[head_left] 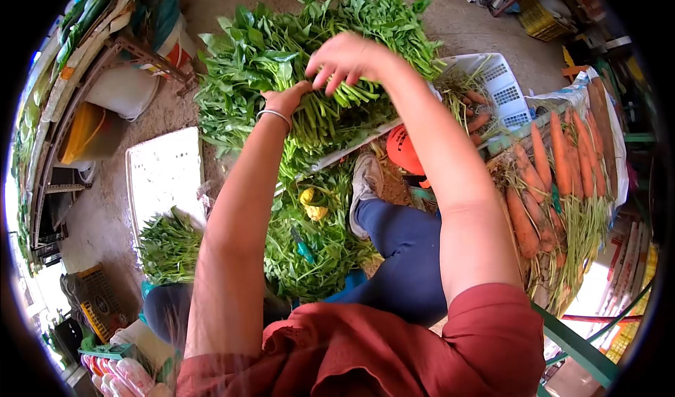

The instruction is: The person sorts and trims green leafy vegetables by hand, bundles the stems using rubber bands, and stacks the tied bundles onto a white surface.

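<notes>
A large heap of leafy green vegetables with cut stems lies in front of me. My left hand is closed on some of the greens at the near side of the heap; its fingertips are partly hidden. Just right of it, my right hand hovers over the stems, slightly blurred, fingers apart and holding nothing I can see. Between my legs, more loose greens cover the floor, with yellow leaves and a teal-handled tool on top.
To the right, carrots with tops lie piled beside a white plastic crate. A red-orange round object sits near my shoe. On the left are a white board, a smaller pile of greens and a metal rack.
</notes>
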{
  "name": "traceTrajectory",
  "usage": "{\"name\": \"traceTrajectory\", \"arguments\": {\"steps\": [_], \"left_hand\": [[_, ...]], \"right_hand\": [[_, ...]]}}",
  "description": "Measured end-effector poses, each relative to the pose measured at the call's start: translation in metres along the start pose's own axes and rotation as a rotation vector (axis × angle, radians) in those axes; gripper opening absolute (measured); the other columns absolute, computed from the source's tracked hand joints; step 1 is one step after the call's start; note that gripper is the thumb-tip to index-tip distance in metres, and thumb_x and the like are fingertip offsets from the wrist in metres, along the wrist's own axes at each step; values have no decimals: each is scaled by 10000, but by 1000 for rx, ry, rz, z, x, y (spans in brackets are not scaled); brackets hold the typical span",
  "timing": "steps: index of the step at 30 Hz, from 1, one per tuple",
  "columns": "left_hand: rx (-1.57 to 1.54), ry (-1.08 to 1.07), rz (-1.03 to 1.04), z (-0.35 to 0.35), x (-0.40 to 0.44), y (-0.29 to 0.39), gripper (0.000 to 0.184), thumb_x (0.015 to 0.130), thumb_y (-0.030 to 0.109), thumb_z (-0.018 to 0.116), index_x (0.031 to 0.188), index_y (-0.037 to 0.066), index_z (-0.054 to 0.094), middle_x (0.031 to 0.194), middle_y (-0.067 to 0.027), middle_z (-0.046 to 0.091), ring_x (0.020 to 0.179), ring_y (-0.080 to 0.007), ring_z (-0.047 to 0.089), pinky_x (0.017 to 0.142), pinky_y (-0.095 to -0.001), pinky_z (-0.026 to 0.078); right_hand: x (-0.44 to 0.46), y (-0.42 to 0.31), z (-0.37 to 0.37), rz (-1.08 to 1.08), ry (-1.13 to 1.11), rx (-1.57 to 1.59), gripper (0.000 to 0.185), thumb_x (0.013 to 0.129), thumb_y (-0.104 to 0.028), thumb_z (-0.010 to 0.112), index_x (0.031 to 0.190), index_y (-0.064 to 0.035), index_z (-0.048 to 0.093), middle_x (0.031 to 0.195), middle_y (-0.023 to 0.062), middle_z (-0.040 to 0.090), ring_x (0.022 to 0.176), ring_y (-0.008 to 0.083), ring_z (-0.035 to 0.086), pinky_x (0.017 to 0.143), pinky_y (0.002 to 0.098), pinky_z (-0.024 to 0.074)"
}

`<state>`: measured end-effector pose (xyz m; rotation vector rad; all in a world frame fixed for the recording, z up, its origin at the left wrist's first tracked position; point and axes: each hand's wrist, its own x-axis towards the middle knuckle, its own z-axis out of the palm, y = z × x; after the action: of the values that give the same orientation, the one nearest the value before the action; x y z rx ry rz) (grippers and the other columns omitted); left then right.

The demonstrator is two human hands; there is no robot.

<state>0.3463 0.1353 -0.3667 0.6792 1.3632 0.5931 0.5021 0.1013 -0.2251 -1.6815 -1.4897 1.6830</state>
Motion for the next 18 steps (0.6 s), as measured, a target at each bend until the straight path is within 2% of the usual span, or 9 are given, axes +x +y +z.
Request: {"name": "traceTrajectory", "arguments": {"steps": [1,4,8,10,11,12,16,17,18], "left_hand": [[27,175,49,5,-32,10,690,615,114,721,1082,-142,283,880,-216,554,623,-275,613,545,-431,538],[55,170,99,-13,-8,-12,790,593,135,734,1111,-101,186,865,-209,525,634,-278,608,551,-445,534],[-123,84,140,-22,-18,-25,778,601,108,717,1152,-16,182,900,-194,483,669,-271,593,550,-448,532],[-121,83,141,-28,-23,-28,764,608,98,706,1157,-3,185,907,-191,485,673,-271,589,548,-447,531],[-171,51,133,-31,-30,-28,753,612,96,701,1151,-6,185,905,-193,486,670,-273,589,546,-448,531],[-222,20,126,-34,-37,-28,742,616,94,696,1145,-10,186,903,-195,487,668,-274,589,543,-450,530],[-312,-98,112,-54,-41,-38,676,622,97,686,1149,23,268,897,-140,515,730,-255,587,605,-432,519],[-384,-164,94,-62,-37,-45,707,637,105,680,1179,8,237,877,-138,532,714,-257,590,614,-441,517],[-435,-196,37,-71,-23,-56,597,698,161,637,1174,-9,320,886,-146,561,722,-242,598,628,-407,526]], "right_hand": [[6,8,-15,-17,226,78,272,756,-217,555,944,-23,589,795,88,625,565,94,555,402,217,423],[28,49,-47,5,739,137,254,794,-218,546,967,-34,571,766,74,624,529,81,535,393,190,394],[42,77,-33,73,620,101,302,829,-309,526,956,-38,568,750,52,614,547,84,538,458,206,425],[59,90,-24,66,602,-114,350,836,-373,480,818,-44,599,724,67,627,622,167,601,590,331,470],[70,94,-18,73,570,-271,401,840,-433,456,792,-66,609,762,108,622,708,199,599,690,381,457],[51,69,-3,179,473,-387,405,859,-424,420,808,-73,614,946,138,594,821,231,578,718,379,455],[42,56,60,-6,562,-839,398,901,-392,321,911,-134,624,1271,132,375,1156,291,350,935,417,311],[42,55,78,-27,565,-866,363,902,-390,320,1098,-213,569,1336,126,310,1238,287,249,1007,430,183],[50,61,96,-63,612,-874,365,906,-383,313,1107,-210,564,1377,125,256,1279,286,192,1020,445,165]]}}
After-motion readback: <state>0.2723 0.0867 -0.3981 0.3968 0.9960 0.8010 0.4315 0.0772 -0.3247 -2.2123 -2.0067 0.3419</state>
